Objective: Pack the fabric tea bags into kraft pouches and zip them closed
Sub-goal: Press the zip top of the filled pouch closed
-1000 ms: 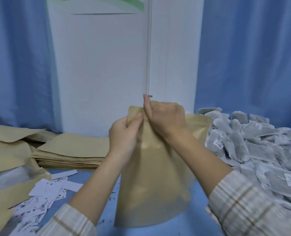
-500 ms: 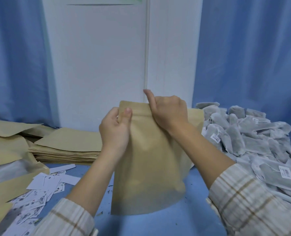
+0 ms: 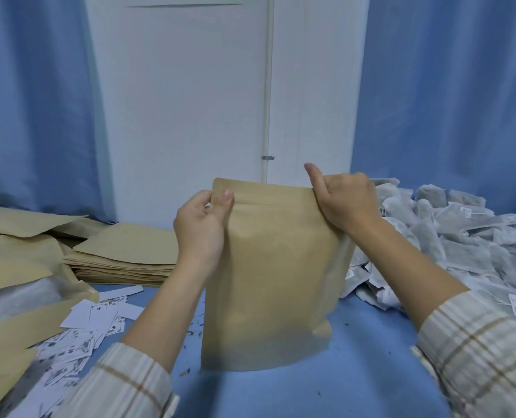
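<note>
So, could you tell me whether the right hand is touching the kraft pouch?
Touching. The head view shows the right hand gripping the top right corner of the kraft pouch, thumb raised above its edge.

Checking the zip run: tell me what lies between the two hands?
Head view: only the kraft pouch's top strip spans from the left hand to the right hand.

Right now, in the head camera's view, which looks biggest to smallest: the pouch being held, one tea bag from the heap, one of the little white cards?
1. The kraft pouch, though it is nearest the camera.
2. A tea bag.
3. A white card; close to the tea bag, so unsure.
</note>
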### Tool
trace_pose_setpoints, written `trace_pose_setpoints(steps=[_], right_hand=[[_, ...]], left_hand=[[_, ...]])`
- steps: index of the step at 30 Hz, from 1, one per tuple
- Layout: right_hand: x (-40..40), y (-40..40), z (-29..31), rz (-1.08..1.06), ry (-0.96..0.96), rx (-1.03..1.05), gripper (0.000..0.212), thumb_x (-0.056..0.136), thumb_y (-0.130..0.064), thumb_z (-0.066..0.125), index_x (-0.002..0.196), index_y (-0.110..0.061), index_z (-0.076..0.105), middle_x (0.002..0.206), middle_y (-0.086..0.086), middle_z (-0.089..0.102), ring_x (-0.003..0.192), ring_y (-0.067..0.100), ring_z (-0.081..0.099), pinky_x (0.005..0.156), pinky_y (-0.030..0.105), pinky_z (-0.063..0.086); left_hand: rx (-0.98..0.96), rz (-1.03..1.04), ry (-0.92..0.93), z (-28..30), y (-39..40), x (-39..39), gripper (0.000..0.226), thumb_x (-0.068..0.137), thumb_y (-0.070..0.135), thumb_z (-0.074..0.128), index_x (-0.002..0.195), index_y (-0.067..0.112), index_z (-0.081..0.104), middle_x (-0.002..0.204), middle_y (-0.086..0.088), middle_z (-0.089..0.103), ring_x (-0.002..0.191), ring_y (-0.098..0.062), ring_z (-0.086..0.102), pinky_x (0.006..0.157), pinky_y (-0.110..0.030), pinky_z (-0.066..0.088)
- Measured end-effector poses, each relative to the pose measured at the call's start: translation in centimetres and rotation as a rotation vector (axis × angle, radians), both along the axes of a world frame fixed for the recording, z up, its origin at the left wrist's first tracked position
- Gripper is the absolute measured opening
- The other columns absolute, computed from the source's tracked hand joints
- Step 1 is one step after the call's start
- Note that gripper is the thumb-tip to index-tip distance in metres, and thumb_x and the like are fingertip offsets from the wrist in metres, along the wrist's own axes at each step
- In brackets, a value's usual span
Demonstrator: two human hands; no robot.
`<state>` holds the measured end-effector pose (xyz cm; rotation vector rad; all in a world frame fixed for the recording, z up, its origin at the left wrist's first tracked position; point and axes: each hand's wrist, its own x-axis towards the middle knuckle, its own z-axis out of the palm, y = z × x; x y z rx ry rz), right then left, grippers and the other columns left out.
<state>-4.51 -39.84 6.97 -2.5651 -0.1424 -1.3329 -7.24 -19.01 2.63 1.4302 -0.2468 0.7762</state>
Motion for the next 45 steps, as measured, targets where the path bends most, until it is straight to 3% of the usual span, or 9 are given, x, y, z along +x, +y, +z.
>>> trace_pose_setpoints(steps=[14, 18, 21, 27, 31, 34, 36, 38, 45], right_hand=[[0.1, -1.5, 0.2, -0.016, 0.013, 0.207, 0.067, 0.095, -0.054, 0.032, 0.043, -0.013, 0.026, 0.042, 0.001, 0.034, 0.047, 0.020, 0.035, 0.047, 0.030, 0.022], [-1.6, -0.3, 0.0, 0.400, 0.109, 0.018, 0.030, 0.082, -0.050, 0.060, 0.077, -0.020, 0.065, 0.070, -0.008, 0.061, 0.070, 0.011, 0.050, 0.068, 0.026, 0.033], [-2.9, 0.2, 0.4, 0.682, 0.329, 0.227, 0.020, 0.064, -0.031, 0.083, 0.073, -0.028, 0.065, 0.067, -0.014, 0.061, 0.066, 0.000, 0.051, 0.063, 0.013, 0.038], [-4.3, -0.8, -0.6, 0.738, 0.300, 0.500, 0.024, 0.053, -0.009, 0.087, 0.055, -0.025, 0.068, 0.055, -0.012, 0.064, 0.060, 0.000, 0.056, 0.062, 0.011, 0.041], [-5.8, -1.5, -2.5, 0.593, 0.179, 0.406, 0.025, 0.068, -0.024, 0.079, 0.092, -0.026, 0.072, 0.095, -0.012, 0.067, 0.095, 0.001, 0.057, 0.086, 0.021, 0.044], [-7.6, -3.2, -4.1, 0.521, 0.385, 0.912, 0.070, 0.080, -0.045, 0.065, 0.138, -0.017, 0.038, 0.120, 0.003, 0.053, 0.107, 0.020, 0.055, 0.089, 0.040, 0.049], [-8.8, -4.4, -5.3, 0.746, 0.783, 1.409, 0.077, 0.077, -0.058, 0.056, 0.128, -0.001, 0.046, 0.108, 0.019, 0.058, 0.095, 0.035, 0.062, 0.074, 0.049, 0.054], [-10.1, -5.4, -6.5, 0.845, 1.011, 1.533, 0.066, 0.079, -0.056, 0.051, 0.098, 0.006, 0.066, 0.091, 0.022, 0.067, 0.082, 0.035, 0.068, 0.064, 0.047, 0.055], [-11.9, -7.2, -11.0, 0.665, 0.854, 1.769, 0.028, 0.093, -0.010, 0.031, 0.083, 0.003, 0.053, 0.055, 0.015, 0.064, 0.045, 0.022, 0.064, 0.041, 0.029, 0.053]], left_hand=[[0.130, 0.149, -0.089, 1.0, -0.8, -0.3, 0.048, 0.092, 0.033, 0.058, 0.063, 0.008, 0.029, 0.059, -0.006, 0.023, 0.059, -0.017, 0.018, 0.056, -0.033, 0.014], [0.245, 0.245, -0.224, 1.1, -1.3, -1.0, 0.039, 0.093, 0.031, 0.056, 0.063, 0.020, 0.034, 0.047, 0.008, 0.030, 0.048, -0.010, 0.025, 0.046, -0.019, 0.022], [0.365, 0.295, -0.342, 1.2, -2.0, -2.1, 0.030, 0.091, 0.031, 0.056, 0.066, 0.028, 0.039, 0.050, 0.006, 0.037, 0.049, -0.007, 0.034, 0.048, -0.013, 0.026], [0.495, 0.116, -0.232, 0.7, -2.6, -4.4, 0.017, 0.076, 0.045, 0.069, 0.090, 0.043, 0.059, 0.081, 0.020, 0.064, 0.073, 0.003, 0.057, 0.066, -0.011, 0.041], [0.640, 0.272, -0.378, -0.7, -3.9, -6.2, 0.018, 0.080, 0.028, 0.059, 0.090, 0.024, 0.073, 0.076, 0.004, 0.071, 0.072, -0.021, 0.065, 0.064, -0.031, 0.046], [0.753, 0.474, -0.622, -2.4, -6.7, -7.8, 0.013, 0.068, 0.011, 0.061, 0.078, 0.010, 0.071, 0.061, -0.002, 0.062, 0.050, -0.023, 0.056, 0.042, -0.033, 0.044], [0.857, 0.621, -0.699, -3.6, -9.1, -8.7, 0.015, 0.067, 0.004, 0.055, 0.067, 0.016, 0.064, 0.054, 0.002, 0.051, 0.042, -0.018, 0.042, 0.037, -0.027, 0.037], [0.931, 0.697, -0.740, -5.2, -11.3, -9.7, 0.024, 0.065, -0.001, 0.050, 0.064, 0.019, 0.063, 0.054, 0.003, 0.050, 0.040, -0.017, 0.041, 0.038, -0.025, 0.032], [1.029, 0.544, -0.747, -9.6, -14.6, -10.7, 0.021, 0.063, 0.003, 0.056, 0.067, 0.019, 0.069, 0.062, 0.005, 0.063, 0.047, -0.019, 0.052, 0.043, -0.025, 0.041]])
